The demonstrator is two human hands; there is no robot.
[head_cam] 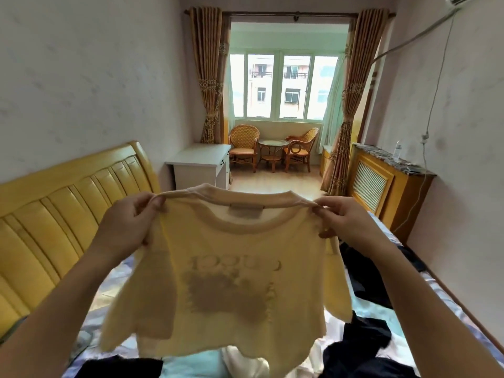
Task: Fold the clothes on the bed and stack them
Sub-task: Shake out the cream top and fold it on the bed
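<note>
A pale yellow T-shirt (231, 282) hangs spread in the air above the bed (109, 290), its print showing through in reverse. My left hand (128, 222) pinches its left shoulder and my right hand (346, 219) pinches its right shoulder, both at the neckline's ends. Dark clothes (365, 279) lie loose on the bed to the right and a black piece (122, 366) lies at the lower left. A white garment (245, 361) shows under the shirt's hem.
A yellow padded headboard (54, 214) runs along the left. A white desk (201, 165) stands past the bed. A wooden radiator cover (387, 186) with a bottle on it lines the right wall. Wicker chairs (244, 143) and a small table sit by the window.
</note>
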